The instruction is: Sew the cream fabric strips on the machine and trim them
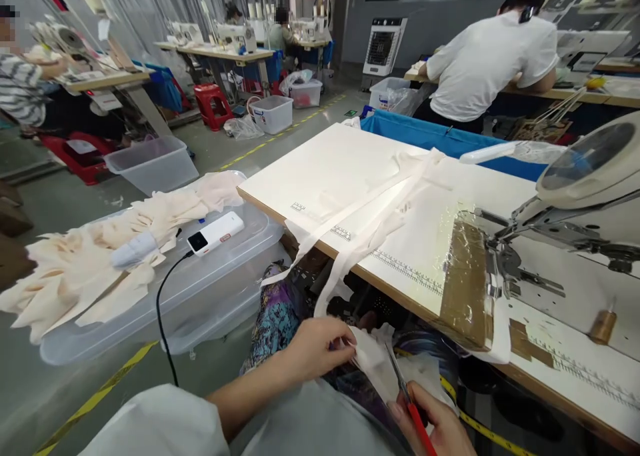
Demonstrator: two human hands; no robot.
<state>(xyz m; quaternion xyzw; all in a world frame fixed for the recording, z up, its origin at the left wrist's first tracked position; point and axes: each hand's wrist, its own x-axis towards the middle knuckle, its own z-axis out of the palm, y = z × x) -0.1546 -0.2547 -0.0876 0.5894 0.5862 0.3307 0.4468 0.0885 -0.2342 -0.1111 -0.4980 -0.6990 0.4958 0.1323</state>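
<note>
Over my lap, my left hand (323, 349) pinches the edge of a pale, thin piece of fabric (374, 359) between thumb and fingers. My right hand (435, 416) is closed around a pair of red-handled scissors (420, 429). Their metal blades point up and away from me, lying against the fabric; I cannot tell whether they are cutting it. Long pale fabric strips (370, 216) run from the white sewing table (300, 156) down over its front edge toward my left hand. A yellow tape measure (480, 429) hangs beside my right hand.
A sewing machine (590, 203) stands on the table at right, near a screwdriver (604, 323). At left, a lidded plastic bin (225, 276) carries pale fabric pieces (100, 256) and a white power bank (216, 233) with a black cable. A blue fabric bin (440, 133) is behind the table; people work beyond.
</note>
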